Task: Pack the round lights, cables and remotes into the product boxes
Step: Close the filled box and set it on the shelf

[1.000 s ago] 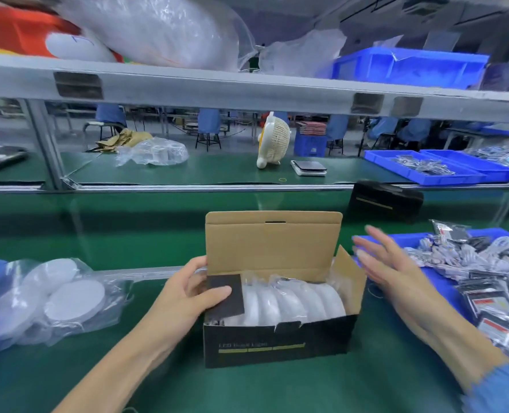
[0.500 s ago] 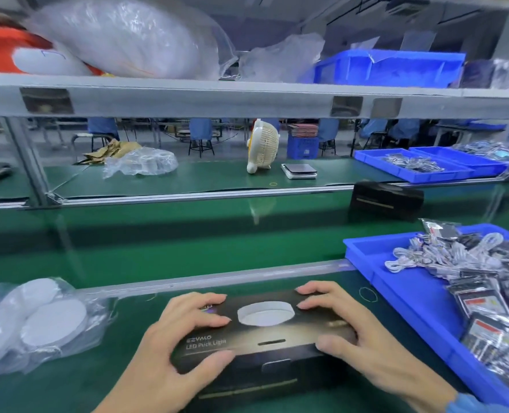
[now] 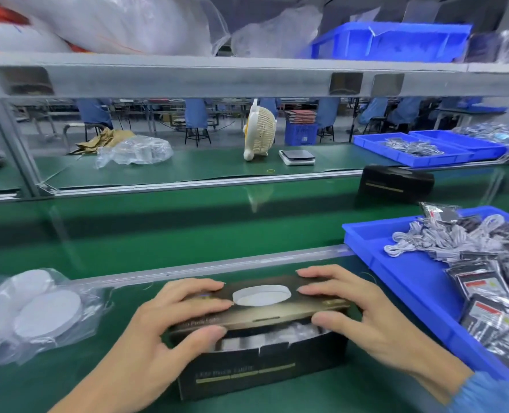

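Head view: left hand (image 3: 169,317) and right hand (image 3: 363,314) are gripping the lid of the product box (image 3: 262,362), fingers on top, thumbs curling under its front edge. Lid is sitting slightly ajar; bagged lights (image 3: 277,333) are showing inside. Box is resting on the green mat (image 3: 68,383), beside the blue tray (image 3: 396,275).

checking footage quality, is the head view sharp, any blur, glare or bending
Head view: the product box and both hands, left hand and right hand, are slightly soft; the second black box on the belt is smeared; the overhead shelf rail bows from wide-angle distortion; the green belt carries a sheen.
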`<state>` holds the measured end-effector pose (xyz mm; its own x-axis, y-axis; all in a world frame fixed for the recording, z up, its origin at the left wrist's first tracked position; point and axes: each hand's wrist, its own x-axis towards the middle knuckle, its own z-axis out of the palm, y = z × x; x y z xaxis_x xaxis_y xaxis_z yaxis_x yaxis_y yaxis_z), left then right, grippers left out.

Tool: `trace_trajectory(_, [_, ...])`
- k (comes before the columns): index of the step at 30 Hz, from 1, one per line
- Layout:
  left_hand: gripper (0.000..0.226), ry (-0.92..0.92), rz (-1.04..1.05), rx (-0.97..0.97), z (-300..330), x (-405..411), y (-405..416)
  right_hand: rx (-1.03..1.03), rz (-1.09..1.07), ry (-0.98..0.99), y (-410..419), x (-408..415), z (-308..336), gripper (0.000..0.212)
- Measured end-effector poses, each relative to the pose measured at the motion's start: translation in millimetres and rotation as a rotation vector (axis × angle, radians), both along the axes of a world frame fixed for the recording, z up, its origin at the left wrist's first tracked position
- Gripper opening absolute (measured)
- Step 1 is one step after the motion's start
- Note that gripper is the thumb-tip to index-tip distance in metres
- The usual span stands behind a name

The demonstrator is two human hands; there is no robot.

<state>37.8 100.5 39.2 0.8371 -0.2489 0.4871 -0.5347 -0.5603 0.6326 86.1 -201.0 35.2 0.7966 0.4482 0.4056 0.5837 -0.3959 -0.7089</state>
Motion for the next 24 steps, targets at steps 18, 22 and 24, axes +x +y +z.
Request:
trace_trajectory(18, [0.022,-0.457,0.032,0.068,-34.8,-8.5,-23.3,-0.155,-0.115,-0.62,27.2,-34.1,-16.7,0.013])
trace_trajectory(22, [0.023,-0.423,0.021,0.066,-35.2,-8.9,-20.7,-0.131,-0.016,-0.613,31.2,-35.2,-14.3,0.01])
trace_trajectory(24, [0.024,-0.408,0.02,0.068,-36.8,-9.7,-20.1,-0.129,0.0,-0.511,30.8,-37.2,-10.2,0.01])
